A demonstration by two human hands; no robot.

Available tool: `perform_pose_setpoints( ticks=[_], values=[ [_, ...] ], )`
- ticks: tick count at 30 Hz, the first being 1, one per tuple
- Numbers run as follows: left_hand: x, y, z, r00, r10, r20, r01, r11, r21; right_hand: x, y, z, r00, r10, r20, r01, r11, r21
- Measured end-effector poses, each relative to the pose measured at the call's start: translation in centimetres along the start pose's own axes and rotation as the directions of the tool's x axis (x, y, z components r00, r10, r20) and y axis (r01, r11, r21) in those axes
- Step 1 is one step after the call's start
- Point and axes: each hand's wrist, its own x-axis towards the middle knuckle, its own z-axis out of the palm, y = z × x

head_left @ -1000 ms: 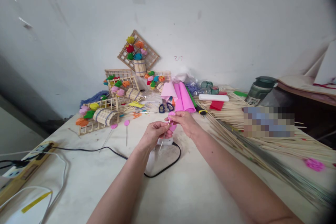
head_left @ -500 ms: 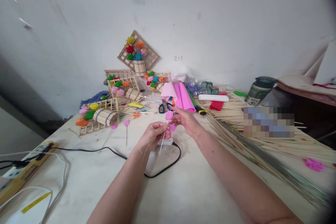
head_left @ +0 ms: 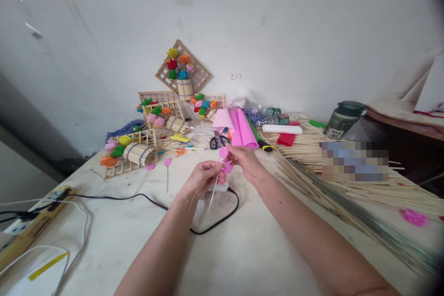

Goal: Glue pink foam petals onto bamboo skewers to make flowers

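Note:
My left hand [head_left: 204,178] pinches a thin pale wire stem between thumb and forefinger, with the stem slanting down toward me. At its top is a round pink petal [head_left: 223,152]. My right hand [head_left: 247,163] has its thumb and forefinger at that petal's right edge, pinching or touching it. Just below, between the hands, shows another pink petal [head_left: 227,167]; which hand bears it is unclear. On the table to the left lie two more stemmed petals, a nearer-centre pink one [head_left: 167,162] and a tilted one [head_left: 151,167]. Dark-handled scissors [head_left: 219,142] rest beyond my hands.
Flower-filled bamboo lattices [head_left: 140,154] stand at the back left. Rolled pink paper [head_left: 243,129] lies behind my right hand. Bamboo sticks [head_left: 305,152] and wires spread to the right, near a dark bottle [head_left: 343,119]. A black cable [head_left: 152,200] runs from a power strip [head_left: 38,222].
My right hand's forefinger has come down and in toward the pink petal, its fingers now closer together at the edge. My left hand stays nearly still with the stem.

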Motion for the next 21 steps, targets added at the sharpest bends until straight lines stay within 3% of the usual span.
perform_pose_setpoints(
  ticks=[11, 21],
  values=[
    [-0.03, 0.07, 0.37, 0.998, 0.013, -0.062, -0.008, 0.997, 0.072, -0.22, 0.4, 0.57, 0.999, -0.012, -0.029, 0.015, 0.996, 0.086],
    [0.03, -0.02, 0.46, 0.995, 0.022, -0.098, -0.014, 0.997, 0.077, 0.52, 0.86, -0.17, 0.992, -0.122, 0.03, 0.123, 0.991, -0.05]
  ],
)
